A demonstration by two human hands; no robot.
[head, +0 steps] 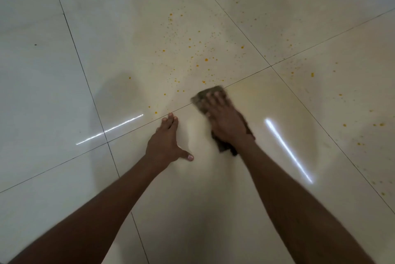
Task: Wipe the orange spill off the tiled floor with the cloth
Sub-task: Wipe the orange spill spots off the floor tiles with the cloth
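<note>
**Ana:** Two bare forearms come in from the bottom edge, reaching out over the tiled floor. Where are the hands?

**Ben:** Left hand is planted flat on the tile, fingers straight and close together, thumb stuck out to the side. Its fingertips sit right at a grout line. It holds nothing.

**Ana:** And the right hand?

**Ben:** Palm down on the cloth, fingers stretched forward and a little apart, pressing it to the floor. Dark brownish cloth, blurred. One end pokes out past the fingertips, another bunches out by the wrist.

**Ana:** Where does the cloth sit against the mess?

**Ben:** At the near edge of it. The front of the cloth lies across the grout line, close to where four tiles meet. The orange spill is scattered on the tile just beyond: small drops and fine specks, thickest in the middle of that tile.

**Ana:** More off to the right?

**Ben:** Yes, more orange drops on the right-hand tiles, some well apart from the cloth, down toward the right edge.

**Ana:** Anything else?

**Ben:** Two bright light streaks reflected on the glossy floor, one on each side of the arms.
</note>
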